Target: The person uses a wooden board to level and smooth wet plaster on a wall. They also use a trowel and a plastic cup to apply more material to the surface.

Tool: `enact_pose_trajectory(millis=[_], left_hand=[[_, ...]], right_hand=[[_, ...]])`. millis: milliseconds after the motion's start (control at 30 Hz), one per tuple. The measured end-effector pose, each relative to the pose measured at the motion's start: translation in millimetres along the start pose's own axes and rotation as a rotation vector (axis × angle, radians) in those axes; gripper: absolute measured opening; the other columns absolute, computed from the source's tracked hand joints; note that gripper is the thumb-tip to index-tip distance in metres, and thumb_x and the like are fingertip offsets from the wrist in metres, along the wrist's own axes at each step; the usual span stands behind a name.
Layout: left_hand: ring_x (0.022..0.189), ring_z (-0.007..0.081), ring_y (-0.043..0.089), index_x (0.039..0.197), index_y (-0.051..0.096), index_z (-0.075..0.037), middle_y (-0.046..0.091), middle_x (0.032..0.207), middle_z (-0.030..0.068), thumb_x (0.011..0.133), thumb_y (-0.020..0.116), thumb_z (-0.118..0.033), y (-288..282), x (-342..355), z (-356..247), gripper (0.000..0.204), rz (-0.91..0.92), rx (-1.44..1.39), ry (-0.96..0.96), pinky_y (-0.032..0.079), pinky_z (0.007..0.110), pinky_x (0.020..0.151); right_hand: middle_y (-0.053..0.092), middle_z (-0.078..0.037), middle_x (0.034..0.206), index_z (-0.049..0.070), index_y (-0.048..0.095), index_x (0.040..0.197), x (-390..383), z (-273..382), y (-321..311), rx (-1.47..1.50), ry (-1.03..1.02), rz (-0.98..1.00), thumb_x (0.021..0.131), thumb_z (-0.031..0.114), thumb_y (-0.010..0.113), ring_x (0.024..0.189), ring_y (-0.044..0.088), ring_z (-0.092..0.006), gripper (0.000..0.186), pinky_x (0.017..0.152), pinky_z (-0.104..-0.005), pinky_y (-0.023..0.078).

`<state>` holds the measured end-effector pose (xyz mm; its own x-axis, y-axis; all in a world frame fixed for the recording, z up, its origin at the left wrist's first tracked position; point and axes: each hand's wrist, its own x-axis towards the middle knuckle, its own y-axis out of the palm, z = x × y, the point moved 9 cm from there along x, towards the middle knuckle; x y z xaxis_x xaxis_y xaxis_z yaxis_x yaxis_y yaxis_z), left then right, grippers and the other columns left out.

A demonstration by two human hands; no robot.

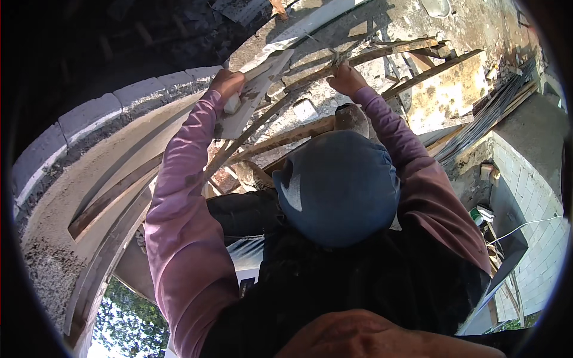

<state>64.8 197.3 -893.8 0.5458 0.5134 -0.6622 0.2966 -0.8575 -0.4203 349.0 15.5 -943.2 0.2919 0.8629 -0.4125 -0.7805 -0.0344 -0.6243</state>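
My left hand (227,83) is closed in a fist around a pale, block-like piece (232,104), whose end shows below the fingers. It is over a stained, light-coloured board (255,98) lying at a slant. To the right, my right hand (348,80) is also closed, at a long wooden beam (394,49); what its fingers hold is too small to make out. Between my arms, my bent knee in blue jeans (340,185) rises, with a dusty shoe (352,119) beyond it.
Timber strips (439,74) form a frame at the upper right. A bundle of thin metal rods (486,119) lies farther right, above a block wall (528,197). Along the left curves a row of concrete blocks (95,116), with a loose plank (116,194) nearby. Rough rubble covers the ground ahead.
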Motion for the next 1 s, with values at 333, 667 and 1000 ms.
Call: enact_pose_trajectory(millis=[333,667,1000], left_hand=[[0.087,0.035,0.071,0.118,0.072,-0.013,0.073,0.095,0.0186,0.081,0.074,-0.031,-70,-140,-21,0.041,-0.255,0.523,-0.112,0.054,0.04,0.08],[0.085,0.0357,0.071,0.118,0.072,-0.01,0.072,0.092,0.0224,0.078,0.075,-0.032,-77,-161,-15,0.046,-0.317,0.485,-0.135,0.054,0.041,0.08],[0.092,0.0356,0.07,0.119,0.072,-0.013,0.073,0.097,0.0209,0.079,0.074,-0.034,-69,-145,-39,0.046,-0.385,0.535,-0.176,0.054,0.041,0.085]], right_hand=[[0.069,-0.025,0.085,0.01,0.055,0.117,-14,104,129,0.084,-0.329,0.096,0.094,0.03,0.058,0.081,0.067,-0.0458,0.031,0.073,-0.0562,0.051],[0.068,-0.027,0.081,0.011,0.055,0.12,23,72,132,-0.005,-0.254,0.015,0.095,0.031,0.057,0.079,0.066,-0.0478,0.032,0.073,-0.0565,0.051],[0.067,-0.026,0.081,0.008,0.051,0.118,-18,115,89,0.144,-0.379,0.056,0.096,0.027,0.056,0.076,0.066,-0.0459,0.029,0.066,-0.0566,0.05]])
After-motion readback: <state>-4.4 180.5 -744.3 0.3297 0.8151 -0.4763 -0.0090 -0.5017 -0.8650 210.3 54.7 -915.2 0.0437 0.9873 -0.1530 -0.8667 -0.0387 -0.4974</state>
